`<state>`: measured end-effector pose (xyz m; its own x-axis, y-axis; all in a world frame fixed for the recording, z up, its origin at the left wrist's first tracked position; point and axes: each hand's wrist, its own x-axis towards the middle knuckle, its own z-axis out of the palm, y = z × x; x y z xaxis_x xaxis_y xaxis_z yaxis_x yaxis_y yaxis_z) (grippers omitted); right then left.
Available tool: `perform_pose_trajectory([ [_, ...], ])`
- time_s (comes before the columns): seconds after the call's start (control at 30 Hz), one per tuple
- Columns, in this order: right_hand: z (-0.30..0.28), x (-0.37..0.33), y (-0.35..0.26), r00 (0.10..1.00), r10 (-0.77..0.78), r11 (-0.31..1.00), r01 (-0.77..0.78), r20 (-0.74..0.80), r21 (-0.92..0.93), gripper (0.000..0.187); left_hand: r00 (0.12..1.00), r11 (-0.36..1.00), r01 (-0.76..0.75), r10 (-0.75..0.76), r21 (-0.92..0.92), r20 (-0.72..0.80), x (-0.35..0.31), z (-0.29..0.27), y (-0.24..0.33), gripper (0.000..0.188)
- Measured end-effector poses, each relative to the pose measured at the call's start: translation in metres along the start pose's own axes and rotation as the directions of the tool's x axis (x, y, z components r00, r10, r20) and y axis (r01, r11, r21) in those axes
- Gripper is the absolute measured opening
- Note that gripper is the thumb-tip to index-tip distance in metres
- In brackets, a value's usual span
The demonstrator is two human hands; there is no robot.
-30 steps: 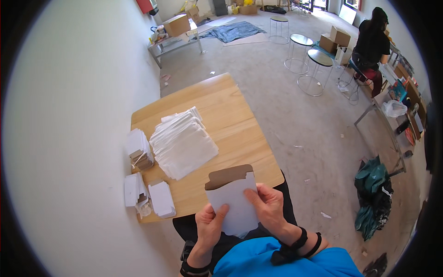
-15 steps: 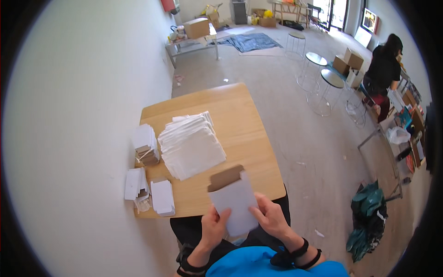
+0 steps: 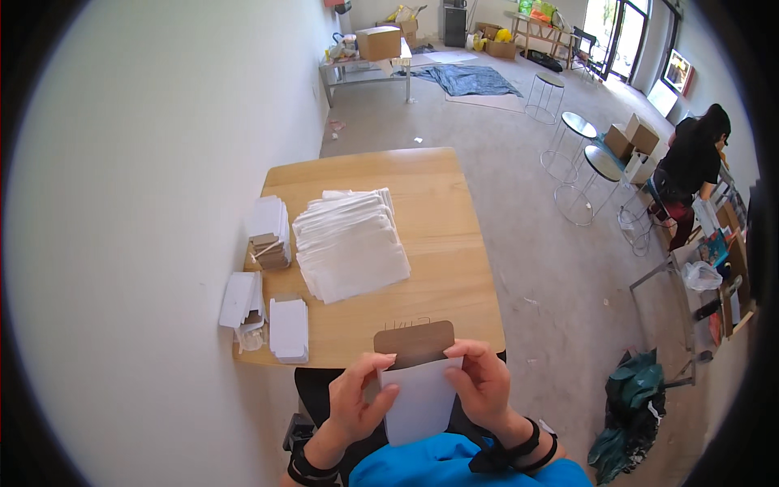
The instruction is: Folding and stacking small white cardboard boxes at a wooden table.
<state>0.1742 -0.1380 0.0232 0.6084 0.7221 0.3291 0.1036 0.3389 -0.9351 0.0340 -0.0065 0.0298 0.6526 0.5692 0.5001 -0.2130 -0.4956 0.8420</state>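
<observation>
A flat white cardboard box (image 3: 419, 406) with a brown inner flap stands up at its far end, held close to my body at the table's near edge. My left hand (image 3: 357, 395) grips its left side near the opening, thumb on the white face. On the other side my right hand (image 3: 482, 383) pinches the upper right corner, with fingers by the flap. Beyond the hands, a fanned pile of white paper sheets or sleeves (image 3: 353, 247) lies on the wooden table (image 3: 442, 211). Whether anything is inside the box cannot be seen.
Stacks of folded white boxes (image 3: 289, 329) line the table's left edge by the wall, with another stack (image 3: 271, 219) behind. Round stools (image 3: 602, 163) stand right of the table. A person in black (image 3: 690, 162) bends over a cluttered table. Dark green bags (image 3: 629, 406) lie on the floor.
Both hands have slid up the box to its open end, and the box has come nearer my body. My view has shifted slightly. The person at right still bends over the table.
</observation>
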Motion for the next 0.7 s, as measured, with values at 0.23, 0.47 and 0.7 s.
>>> perform_pose_trajectory([
  [0.23,0.003,-0.009,0.012,0.998,-0.031,0.987,0.021,-0.059,-0.156,0.015,0.990,0.994,0.082,-0.091,0.078,0.106,-0.006,0.005,-0.005,0.010],
  [0.47,0.012,-0.012,0.020,0.982,-0.142,0.937,0.093,-0.125,-0.338,0.016,0.963,0.972,0.233,-0.235,-0.033,-0.130,-0.039,0.030,-0.012,0.015],
  [0.7,-0.011,0.000,0.006,0.994,0.074,0.944,-0.045,0.077,-0.326,0.023,0.961,0.960,0.263,-0.253,-0.090,0.109,-0.030,0.012,-0.017,0.021],
])
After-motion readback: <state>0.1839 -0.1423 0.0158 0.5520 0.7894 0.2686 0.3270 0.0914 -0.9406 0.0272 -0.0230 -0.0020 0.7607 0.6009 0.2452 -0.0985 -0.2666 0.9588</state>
